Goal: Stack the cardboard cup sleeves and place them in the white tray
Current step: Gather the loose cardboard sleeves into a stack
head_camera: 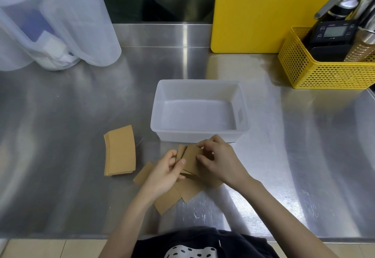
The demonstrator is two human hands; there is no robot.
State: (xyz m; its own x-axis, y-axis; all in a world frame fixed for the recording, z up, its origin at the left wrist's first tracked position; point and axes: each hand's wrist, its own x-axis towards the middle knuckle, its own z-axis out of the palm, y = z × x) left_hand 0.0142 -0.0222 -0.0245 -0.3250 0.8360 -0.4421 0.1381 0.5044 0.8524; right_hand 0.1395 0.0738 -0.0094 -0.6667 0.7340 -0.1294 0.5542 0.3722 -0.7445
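A white tray (199, 135) stands in the middle of the steel counter with nothing inside it. Just in front of it, my left hand (165, 171) and my right hand (221, 159) together grip a small bunch of brown cardboard cup sleeves (191, 159), held a little above the counter. Below my hands lie a few loose sleeves (172, 196), fanned out and partly hidden by my wrists. A neat stack of sleeves (119, 151) lies flat to the left, apart from both hands.
Translucent plastic jugs (81, 20) stand at the back left. A yellow cutting board (263, 12) leans against the back wall, and a yellow perforated basket (324, 69) with a black scale and metal tools sits at the back right. The counter's front edge (81, 236) is near my body.
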